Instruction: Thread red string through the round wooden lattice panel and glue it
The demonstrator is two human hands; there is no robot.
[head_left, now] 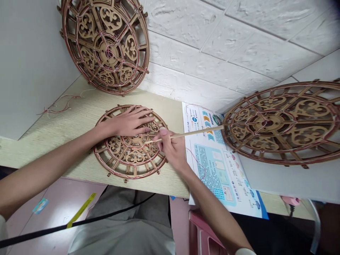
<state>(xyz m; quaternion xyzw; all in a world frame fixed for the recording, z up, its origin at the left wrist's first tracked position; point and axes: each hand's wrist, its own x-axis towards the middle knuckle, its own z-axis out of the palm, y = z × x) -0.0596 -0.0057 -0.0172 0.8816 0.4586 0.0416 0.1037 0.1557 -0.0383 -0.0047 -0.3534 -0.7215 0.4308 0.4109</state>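
A round openwork wooden frame [135, 156] with scroll cut-outs and red and white wires along its rings lies flat on the table. My left hand [132, 121] rests on its upper part, fingers spread, palm down. Between the thumb and fingers of my right hand [171, 147] is a thin wooden stick [199, 132], like a chopstick. Its narrow tip points at the frame's hub; whether it touches there I cannot tell. The thick end reaches right, over a printed sheet [212, 170].
Another wired wooden frame [106, 49] leans upright at the back left, and a third [281, 124] sits at the right. Loose wires [63, 103] lie on the table [53, 141] at left. A white brick-pattern wall [199, 46] stands behind. Below right is a pink stool [202, 230].
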